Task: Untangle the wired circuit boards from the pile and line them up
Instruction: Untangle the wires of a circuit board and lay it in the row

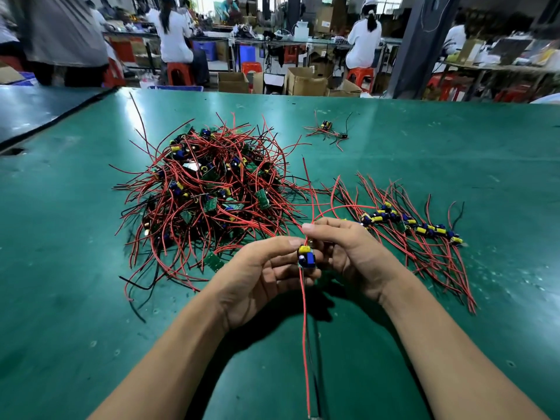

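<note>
- One small circuit board [305, 258], with a yellow part and a blue part on it, is held above the bench [454, 140] between the two hands, close to the person.
- The tangled pile [209, 192] of boards and red and black wires lies on the bench just beyond and to the left of the left hand [263, 277]; its nearest loose wires reach almost to that hand.
- The row [415, 228] of boards already laid side by side starts just behind the right hand [357, 256] and runs off to the right, their wires fanned out toward and away from the person.
- A small bunch [328, 130] of boards sits apart, farther back on the bench.
- Bare green surface lies in front of the person, under the forearms, and far to the right; the bench's far edge runs across the view beyond the pile, and a second bench [36, 107] joins at the left.
- The left hand is curled, palm up, thumb and fingers gripping the board.
- The right hand pinches the red wires [309, 189] just above the board, between thumb and forefinger; another red wire [304, 328] hangs straight down.
</note>
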Tool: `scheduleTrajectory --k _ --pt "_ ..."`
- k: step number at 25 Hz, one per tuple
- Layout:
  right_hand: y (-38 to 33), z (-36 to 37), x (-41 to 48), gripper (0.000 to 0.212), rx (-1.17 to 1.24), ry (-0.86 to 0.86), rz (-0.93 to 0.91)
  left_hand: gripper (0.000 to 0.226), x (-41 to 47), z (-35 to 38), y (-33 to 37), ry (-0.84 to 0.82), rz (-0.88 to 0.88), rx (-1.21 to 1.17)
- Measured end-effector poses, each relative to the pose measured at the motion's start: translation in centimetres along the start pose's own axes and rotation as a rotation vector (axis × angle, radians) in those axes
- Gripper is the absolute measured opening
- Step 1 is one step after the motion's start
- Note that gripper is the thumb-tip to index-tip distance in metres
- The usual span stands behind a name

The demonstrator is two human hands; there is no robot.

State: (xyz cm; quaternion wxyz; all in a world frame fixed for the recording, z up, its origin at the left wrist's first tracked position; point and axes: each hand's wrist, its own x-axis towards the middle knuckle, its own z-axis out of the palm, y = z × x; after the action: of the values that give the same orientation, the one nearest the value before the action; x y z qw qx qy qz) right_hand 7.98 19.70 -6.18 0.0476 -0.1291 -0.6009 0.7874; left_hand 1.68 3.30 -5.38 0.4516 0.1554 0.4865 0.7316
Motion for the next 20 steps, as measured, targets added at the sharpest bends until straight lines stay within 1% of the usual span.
scheduleTrajectory --k 2,5,7,14,17,20 --pt "0.05 -0.08 0.12 0.02 0.008 0.03 -0.018 0.017 0.08 0.03 0.02 0.018 -0.002 0.01" --pt "0.2 0.01 0.22 0.024 -0.005 0.029 -0.039 0.028 0.51 -0.14 -0.21 0.064 -0.002 0.05" --pt "0.29 0.14 0.24 0.027 -0.017 0.04 -0.05 0.032 0.65 -0.23 -0.35 0.095 -0.003 0.07" --pt "0.33 0.25 0.03 0.021 0.012 0.01 -0.033 0.026 0.65 0.03 -0.91 0.091 0.043 0.143" --pt "0.19 0.32 -0.1 0.027 -0.041 -0.019 -0.033 0.028 0.71 -0.01 -0.88 0.113 0.051 0.138" --pt "0.04 0.35 -0.36 0.018 -0.047 -0.059 -0.027 0.024 0.8 -0.03 -0.92 0.133 0.059 0.124"
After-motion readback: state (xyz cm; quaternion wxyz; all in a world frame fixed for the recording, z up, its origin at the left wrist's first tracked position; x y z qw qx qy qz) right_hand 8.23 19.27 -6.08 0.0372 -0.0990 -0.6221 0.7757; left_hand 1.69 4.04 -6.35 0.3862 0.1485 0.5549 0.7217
